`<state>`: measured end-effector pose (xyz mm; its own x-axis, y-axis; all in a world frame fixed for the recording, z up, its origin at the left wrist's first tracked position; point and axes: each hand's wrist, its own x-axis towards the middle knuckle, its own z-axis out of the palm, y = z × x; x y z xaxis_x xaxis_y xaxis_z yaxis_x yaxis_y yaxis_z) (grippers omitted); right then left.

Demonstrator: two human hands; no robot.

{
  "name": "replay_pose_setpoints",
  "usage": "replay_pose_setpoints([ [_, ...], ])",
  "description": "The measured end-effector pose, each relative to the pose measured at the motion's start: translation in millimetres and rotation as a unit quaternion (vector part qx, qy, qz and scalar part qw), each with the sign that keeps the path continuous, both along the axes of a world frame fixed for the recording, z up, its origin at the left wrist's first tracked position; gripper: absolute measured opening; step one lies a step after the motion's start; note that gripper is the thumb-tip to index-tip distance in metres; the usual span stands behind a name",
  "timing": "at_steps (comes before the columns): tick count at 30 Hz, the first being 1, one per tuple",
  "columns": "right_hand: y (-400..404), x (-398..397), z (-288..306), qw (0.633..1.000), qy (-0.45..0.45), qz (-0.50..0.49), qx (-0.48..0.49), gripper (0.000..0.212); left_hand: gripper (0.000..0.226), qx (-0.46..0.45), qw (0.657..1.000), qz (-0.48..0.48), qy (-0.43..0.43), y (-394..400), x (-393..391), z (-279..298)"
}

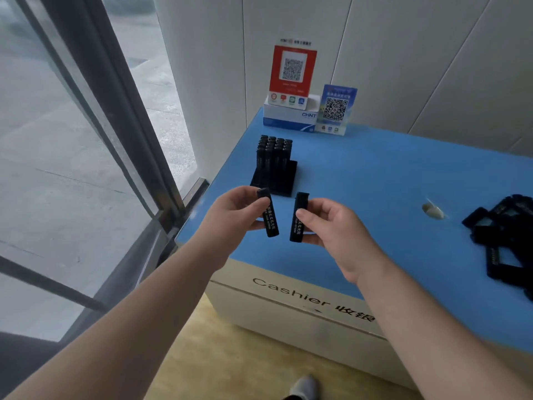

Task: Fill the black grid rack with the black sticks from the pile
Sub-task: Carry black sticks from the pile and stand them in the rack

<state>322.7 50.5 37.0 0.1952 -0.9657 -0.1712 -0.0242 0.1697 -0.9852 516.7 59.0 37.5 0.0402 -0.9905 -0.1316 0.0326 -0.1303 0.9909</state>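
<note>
Two sticks held above the counter, rack partly filled.

The left hand [230,210] pinches one stick [268,213] and the right hand [331,226] pinches another [298,216], both nearly upright, just in front of the rack [274,174]. The rack's far rows hold standing sticks. The pile [504,235] lies well apart on the blue counter [389,174], at the right.

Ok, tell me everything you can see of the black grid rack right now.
The black grid rack sits on the blue counter top, near its left edge, beyond both hands. It looks like matte black plastic, a low square tray. Its far rows are filled with upright black sticks packed side by side; the near rows show no sticks. Neither hand touches it.
</note>
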Motion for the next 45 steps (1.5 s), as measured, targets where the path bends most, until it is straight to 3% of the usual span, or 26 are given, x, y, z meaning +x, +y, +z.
replay_pose_setpoints([
  [6, -51.2, 12.9, -9.0, 1.0, -0.001, -0.023, -0.004, 0.01, 0.013, 0.007, 0.999, 0.007, -0.035, -45.2, 17.6, -8.0],
  [13, -110.3, 22.9, -12.0, 1.0, 0.001, -0.012, 0.003, 0.008, 0.012, -0.004, 1.0, 0.016, -0.015, -102.7, 29.9, 1.5],
  [18, -138.1, 28.9, -17.8, 0.999, 0.015, -0.041, -0.004, 0.013, 0.016, -0.007, 0.998, 0.0, -0.068, -146.6, 37.3, -0.2],
  [23, -162.6, 35.6, -23.4, 0.994, 0.049, -0.097, -0.009, 0.008, 0.018, -0.075, 0.984, -0.043, -0.153, -193.5, 37.2, 0.4],
  [31, -177.7, 43.9, -34.5, 0.978, 0.107, -0.176, -0.034, 0.016, 0.022, -0.264, 0.895, -0.178, -0.314, -240.9, 38.0, -21.3],
  [35, -180.7, 46.0, -39.1, 0.972, 0.142, -0.179, -0.052, 0.018, 0.018, -0.352, 0.831, -0.202, -0.38, -249.9, 41.5, -34.5],
  [40, -183.0, 44.8, -44.9, 0.967, 0.163, -0.189, -0.054, 0.016, 0.009, -0.415, 0.776, -0.214, -0.423, -255.1, 38.6, -43.7],
  [45, -187.0, 44.5, -49.1, 0.96, 0.196, -0.185, -0.07, 0.02, 0.009, -0.417, 0.77, -0.196, -0.441, -255.7, 39.3, -47.6],
])
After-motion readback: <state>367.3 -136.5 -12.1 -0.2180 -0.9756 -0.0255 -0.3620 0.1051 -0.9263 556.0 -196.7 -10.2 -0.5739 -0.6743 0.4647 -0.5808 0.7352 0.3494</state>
